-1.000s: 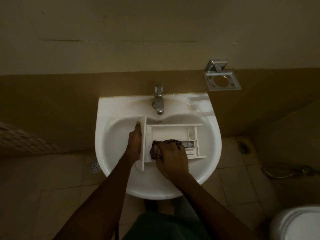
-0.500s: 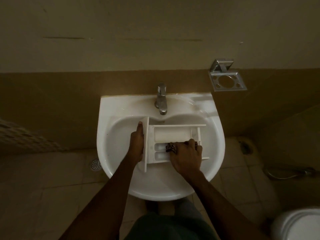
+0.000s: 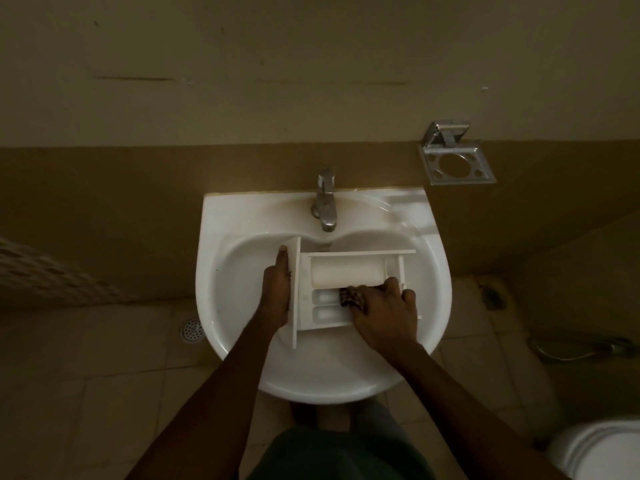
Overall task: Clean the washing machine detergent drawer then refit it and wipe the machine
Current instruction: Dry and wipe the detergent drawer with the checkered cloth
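Since a second ago our right hand (image 3: 384, 313) has dragged the dark checked cloth (image 3: 350, 296) rightward along the white plastic detergent drawer (image 3: 346, 271), away from its front panel (image 3: 296, 306). Two small oblong wells with rounded corners now lie uncovered next to that panel. Our left hand (image 3: 277, 289) has kept its place.

Position: the drawer lies level in the bowl of the white glazed ceramic washbasin (image 3: 207, 271), with the panel end to our left. The panel is a thin flat slab standing on edge. Behind the wells runs one long, smooth trough with a curved floor.

Hands: the right hand's fingers curl over the bunched cloth and press it into the near row of compartments, right of the middle. The left hand holds the outer face of the panel with its thumb straight up along the edge. Its fingers are hidden, so we cannot tell how they lie.

Surroundings: a chrome pillar tap (image 3: 325, 202) stands at the back of the basin, with its spout just beyond the drawer's far wall. A square polished-metal holder (image 3: 457, 164) with a round cut-out is fixed to the wall to the right. A round perforated floor drain (image 3: 192, 329) sits in the matt tiles to the left. A smooth white toilet lid (image 3: 599, 448) shows at lower right. The light is dim.
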